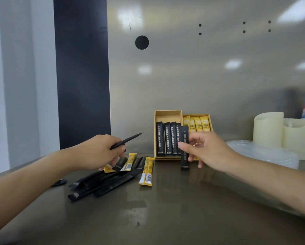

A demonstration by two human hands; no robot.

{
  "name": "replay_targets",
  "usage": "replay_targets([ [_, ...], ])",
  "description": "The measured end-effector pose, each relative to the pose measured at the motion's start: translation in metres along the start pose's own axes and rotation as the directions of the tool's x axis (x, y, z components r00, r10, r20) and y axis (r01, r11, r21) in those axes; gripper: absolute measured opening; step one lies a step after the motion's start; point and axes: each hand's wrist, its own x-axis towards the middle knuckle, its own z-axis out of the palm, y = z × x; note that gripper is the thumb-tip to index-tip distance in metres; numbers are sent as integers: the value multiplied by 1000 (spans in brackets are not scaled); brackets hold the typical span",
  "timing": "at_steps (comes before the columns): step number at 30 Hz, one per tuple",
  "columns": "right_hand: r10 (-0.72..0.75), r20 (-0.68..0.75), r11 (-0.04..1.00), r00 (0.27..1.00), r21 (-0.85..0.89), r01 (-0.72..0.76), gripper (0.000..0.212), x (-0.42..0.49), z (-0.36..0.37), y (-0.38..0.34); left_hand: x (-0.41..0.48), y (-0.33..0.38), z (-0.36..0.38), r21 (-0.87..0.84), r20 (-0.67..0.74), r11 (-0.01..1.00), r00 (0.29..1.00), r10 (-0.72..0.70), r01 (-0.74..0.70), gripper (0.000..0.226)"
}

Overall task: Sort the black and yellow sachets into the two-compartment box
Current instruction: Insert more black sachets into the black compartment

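Against the steel back wall sits the tan two-compartment cardboard box (pixel 168 113): four boxed black stick sachets (pixel 167 138) fill its left compartment, four boxed yellow stick sachets (pixel 199 123) the right. The right hand (pixel 210 151), just in front of the box, pinches a fifth black sachet (pixel 184 160) upright between thumb and fingers. The left hand (pixel 97 152) grips another black sachet (pixel 130 138), its tip angled up, above the loose pile: three loose yellow sachets (pixel 146 171), plus overlapping loose black sachets (pixel 112 183) I can't count cleanly. The steel counter (pixel 165 209) stretches wide toward the near edge; two cream pillar candles (pixel 268 129) and crumpled clear plastic (pixel 263 151) crowd the right side.
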Motion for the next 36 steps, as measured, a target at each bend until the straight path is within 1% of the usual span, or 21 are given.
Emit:
replay_targets([
  [3, 17, 51, 998, 999, -60, -13, 15, -1, 4, 7, 0, -1, 1, 22, 16, 1000, 1000, 7, -7, 31],
  [6, 16, 46, 995, 999, -100, -11, 19, -1, 6, 8, 0, -1, 2, 34, 24, 999, 1000, 5, -6, 31],
  [8, 30, 48, 994, 998, -103, -25, 24, 0, 7, 8, 1, -2, 3, 38, 23, 999, 1000, 4, -5, 32],
  [10, 42, 44, 997, 998, -71, -38, 25, 2, 7, 5, 1, -1, 4, 57, 24, 998, 1000, 8, -9, 32],
  [12, 44, 14, 998, 999, -45, -43, 23, 7, 2, -2, 1, -1, 5, 80, 24, 997, 1000, 14, -16, 32],
  [13, 44, -9, 997, 999, -62, -44, 23, 11, 0, -7, 2, -1, 6, 92, 25, 996, 1000, 13, -16, 31],
  [17, 15, -94, 980, 995, -197, -33, 12, 36, 2, -24, 3, -4, 11, 119, 44, 993, 999, -5, -1, 31],
  [21, -3, -127, 955, 992, -295, -35, 14, 52, 22, -25, 2, -4, 10, 101, 44, 995, 999, -12, 8, 31],
  [23, 9, -128, 942, 992, -331, -52, 14, 57, 33, -22, 2, -4, 10, 97, 50, 995, 999, -14, 9, 31],
  [26, 72, -129, 921, 989, -372, -115, 16, 62, 43, -17, 1, -4, 11, 122, 45, 993, 999, -11, 5, 31],
  [29, 104, -134, 922, 986, -357, -146, 13, 63, 46, -16, 3, -4, 12, 148, 48, 989, 999, -2, -5, 31],
  [31, 93, -129, 911, 987, -390, -137, 10, 62, 47, -16, 3, -5, 11, 139, 51, 990, 999, -3, -5, 31],
  [34, 40, -95, 858, 995, -507, -83, 22, 57, 47, -16, 2, -4, 11, 155, 51, 988, 999, -5, -3, 32],
  [36, -26, -67, 805, 997, -593, -19, 22, 52, 47, -18, 1, -4, 12, 164, 42, 986, 999, -5, -2, 34],
])
